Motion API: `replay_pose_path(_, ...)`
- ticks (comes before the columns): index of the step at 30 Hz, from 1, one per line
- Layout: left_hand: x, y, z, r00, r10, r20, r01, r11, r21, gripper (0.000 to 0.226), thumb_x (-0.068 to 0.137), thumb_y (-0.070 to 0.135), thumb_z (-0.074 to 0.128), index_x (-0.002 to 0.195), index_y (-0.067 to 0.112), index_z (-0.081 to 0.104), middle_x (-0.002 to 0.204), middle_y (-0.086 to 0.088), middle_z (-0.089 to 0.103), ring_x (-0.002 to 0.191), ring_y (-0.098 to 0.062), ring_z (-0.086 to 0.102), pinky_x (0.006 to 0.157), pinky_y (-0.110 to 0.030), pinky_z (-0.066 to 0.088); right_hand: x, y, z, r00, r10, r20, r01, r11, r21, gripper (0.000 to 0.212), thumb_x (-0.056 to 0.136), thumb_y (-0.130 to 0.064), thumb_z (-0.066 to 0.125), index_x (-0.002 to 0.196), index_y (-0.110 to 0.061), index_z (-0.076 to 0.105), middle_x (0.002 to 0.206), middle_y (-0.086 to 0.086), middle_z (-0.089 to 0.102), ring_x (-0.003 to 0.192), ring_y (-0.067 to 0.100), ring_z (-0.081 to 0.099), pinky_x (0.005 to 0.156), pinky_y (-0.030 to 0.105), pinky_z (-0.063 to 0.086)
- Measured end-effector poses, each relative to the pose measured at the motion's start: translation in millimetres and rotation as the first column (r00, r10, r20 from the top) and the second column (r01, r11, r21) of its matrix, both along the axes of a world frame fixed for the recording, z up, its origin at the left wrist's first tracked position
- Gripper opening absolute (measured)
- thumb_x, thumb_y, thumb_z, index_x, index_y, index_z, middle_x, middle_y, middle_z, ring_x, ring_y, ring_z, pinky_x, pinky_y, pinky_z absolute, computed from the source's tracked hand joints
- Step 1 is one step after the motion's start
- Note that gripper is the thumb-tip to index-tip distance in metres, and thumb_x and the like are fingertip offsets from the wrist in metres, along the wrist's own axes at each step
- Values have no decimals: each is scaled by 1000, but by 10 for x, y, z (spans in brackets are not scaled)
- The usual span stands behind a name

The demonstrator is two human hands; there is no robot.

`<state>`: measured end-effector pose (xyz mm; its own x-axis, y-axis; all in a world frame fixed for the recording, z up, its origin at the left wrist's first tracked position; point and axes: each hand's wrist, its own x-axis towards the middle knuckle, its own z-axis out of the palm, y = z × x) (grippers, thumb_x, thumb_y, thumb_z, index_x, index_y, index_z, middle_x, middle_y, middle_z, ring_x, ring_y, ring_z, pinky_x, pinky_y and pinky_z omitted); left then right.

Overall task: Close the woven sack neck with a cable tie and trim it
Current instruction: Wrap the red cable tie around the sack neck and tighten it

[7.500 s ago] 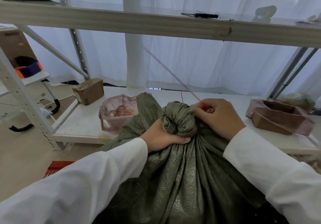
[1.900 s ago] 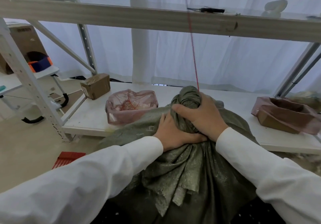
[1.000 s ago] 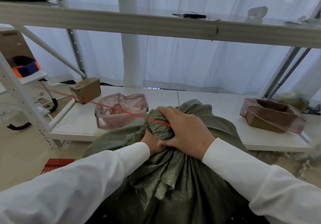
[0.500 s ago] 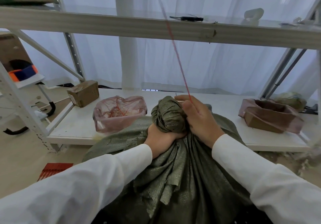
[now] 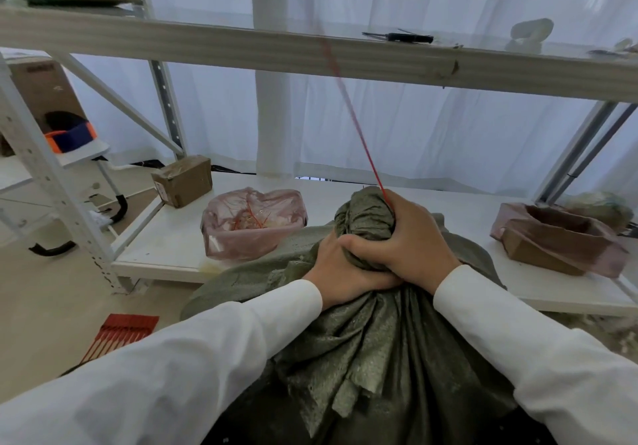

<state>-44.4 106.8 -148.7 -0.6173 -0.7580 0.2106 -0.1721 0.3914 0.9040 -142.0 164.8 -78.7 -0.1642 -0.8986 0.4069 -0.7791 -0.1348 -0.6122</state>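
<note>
Now | both hands' grip curled tight round bunched, coarse-woven olive sack neck (image 5: pixel 366 223) | thin red cable tie (image 5: pixel 359 133) rising

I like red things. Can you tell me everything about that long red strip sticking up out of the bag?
The red cable tie is a thin, straight strip that looks like plastic. Its free end slants up and to the left, blurring in front of the shelf beam. Its lower end vanishes between the right hand and the bunched neck of the green woven sack. Whether it is looped or locked cannot be seen.
</note>
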Motion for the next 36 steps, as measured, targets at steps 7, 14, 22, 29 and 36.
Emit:
replay_pose_path(7, -104, 111, -3, 990, 30, -139, -26, 999, 25, 41, 59, 44, 71, 98, 37, 63, 109, 1, 68, 108, -14, 61, 98, -45, 46, 43, 125, 72, 992, -69, -102, 72, 997, 26, 72, 51, -67, 66, 107, -23, 57, 92, -11, 64, 83, 9, 55, 74, 23, 36)
replay_pose_path(14, -139, 103, -58, 979, 25, -203, 1, 992, 129, 51, 55, 35, 78, 102, 17, 67, 106, -3, 71, 103, -15, 65, 94, -43, 50, -69, 156, 112, 980, -112, -167, 126, 989, 79, 77, 47, -80, 44, 101, -26, 54, 85, -14, 58, 80, 12, 53, 71, 28, 36)
replay_pose_path(22, -102, 81, -30, 988, 26, -155, -2, 988, 155, 49, 61, 39, 79, 106, 25, 66, 110, 10, 69, 105, -6, 61, 100, -31, 44, -330, 143, 61, 951, -140, 274, 144, 990, 6, 39, 97, -39, 29, 82, -23, 62, 79, -1, 65, 72, -1, 56, 67, 13, 40)
replay_pose_path(29, -6, -226, 159, 989, -16, -144, 48, 974, 223, 43, 63, 28, 77, 102, 16, 67, 102, 3, 68, 91, -1, 63, 91, -22, 46, -397, 307, -3, 993, 90, 70, -94, 994, 59, 31, 97, -23, 37, 80, -30, 62, 59, -18, 55, 59, -4, 51, 64, 13, 38)
replay_pose_path(36, 18, -277, 126, 990, -77, -118, 100, 976, 194, 21, 69, 5, 74, 74, 24, 68, 69, 20, 69, 69, 8, 61, 76, -14, 49, -381, 287, -45, 942, 225, -248, -190, 969, 156, 22, 87, -39, 48, 95, -34, 69, 89, -26, 67, 87, -6, 60, 78, 19, 46)
